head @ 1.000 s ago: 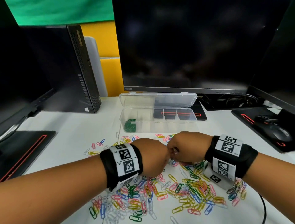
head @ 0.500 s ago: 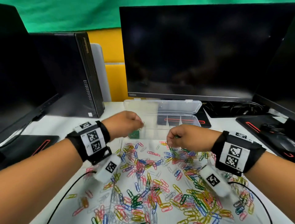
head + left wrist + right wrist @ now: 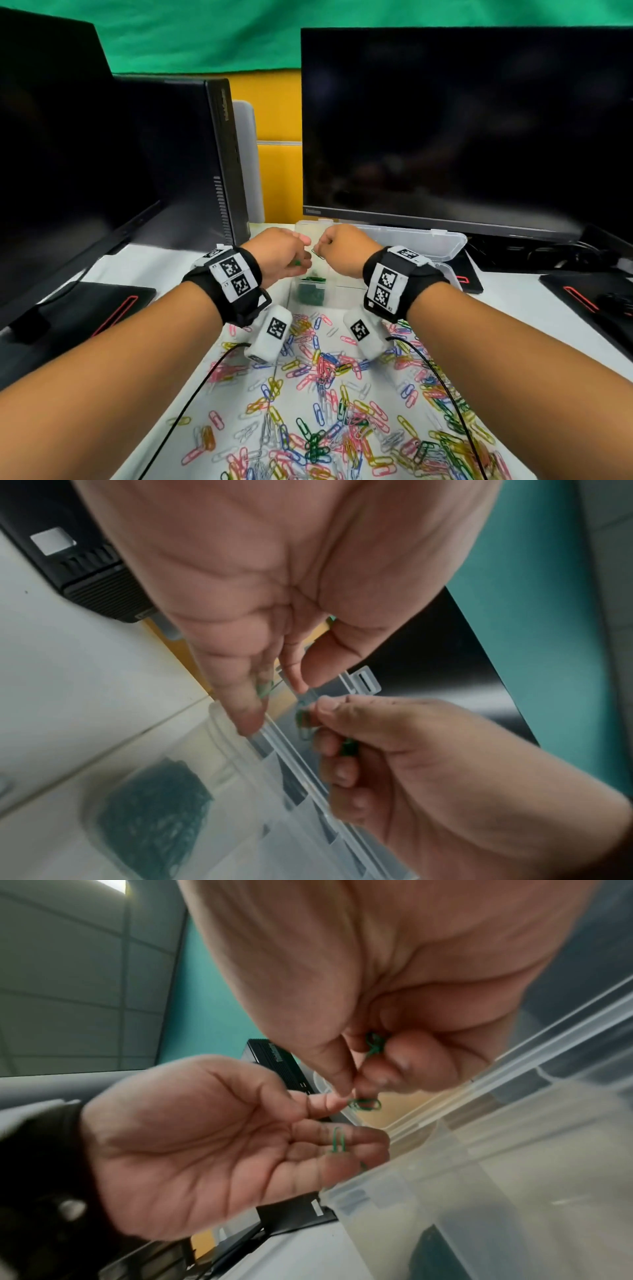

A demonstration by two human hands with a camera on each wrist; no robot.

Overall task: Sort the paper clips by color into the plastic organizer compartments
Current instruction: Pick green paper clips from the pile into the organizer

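Both hands hover over the left end of the clear plastic organizer (image 3: 445,247), whose lid lies open behind it. Its left compartment holds a heap of green paper clips (image 3: 310,293), also seen in the left wrist view (image 3: 154,818). My right hand (image 3: 320,249) pinches a green clip (image 3: 366,1104) between thumb and forefinger and keeps more green clips (image 3: 375,1042) curled in its palm. My left hand (image 3: 301,257) faces it with fingers nearly straight (image 3: 240,696). One green clip (image 3: 337,1141) lies loose against those fingers. Mixed coloured clips (image 3: 325,394) cover the white desk near me.
A black monitor (image 3: 462,130) stands right behind the organizer, and a black desktop tower (image 3: 219,164) stands at the back left. Black stands with red lines sit at left (image 3: 113,308) and right (image 3: 582,301). Thin black cables (image 3: 205,380) trail from both wrists across the clips.
Both hands left the clip pile and rose forward to the organizer's left compartment. The left hand's fingers have opened out, and the right hand came up beside it with its green clips.
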